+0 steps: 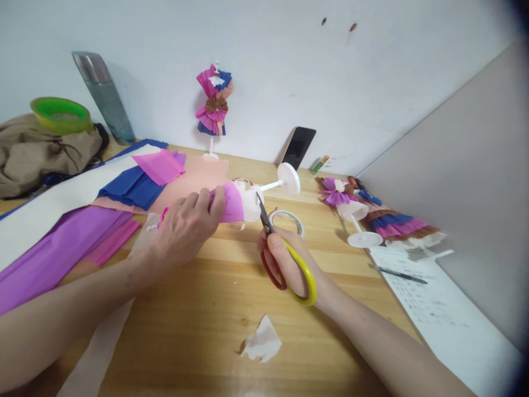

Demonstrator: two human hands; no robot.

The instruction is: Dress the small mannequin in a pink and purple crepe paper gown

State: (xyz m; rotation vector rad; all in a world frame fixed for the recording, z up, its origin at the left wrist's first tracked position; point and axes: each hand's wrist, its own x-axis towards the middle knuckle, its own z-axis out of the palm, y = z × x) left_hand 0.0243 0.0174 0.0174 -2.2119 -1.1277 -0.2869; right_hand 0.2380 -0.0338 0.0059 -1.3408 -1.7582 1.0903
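My left hand (188,226) is wrapped round a small dress form (233,203) covered in purple and white crepe paper. The form lies on its side in the air, its white round base (289,179) pointing right. In my right hand (289,248) are scissors (308,275) with one yellow and one red handle loop. Their blade tips touch or nearly touch the white paper edge by the stand's stem. Whether the blades are parted is hard to see. Behind the scissors lies a roll of tape (298,219). A torn white paper scrap (262,339) rests on the table in front.
Crepe paper sheets (58,253) in several colours cover the left side. A finished dress form (215,105) stands at the wall, near a phone (300,146). A bottle (107,99) stands back left. More dressed forms (363,238) lie right, beside a written sheet (442,298) with a pen (403,274).
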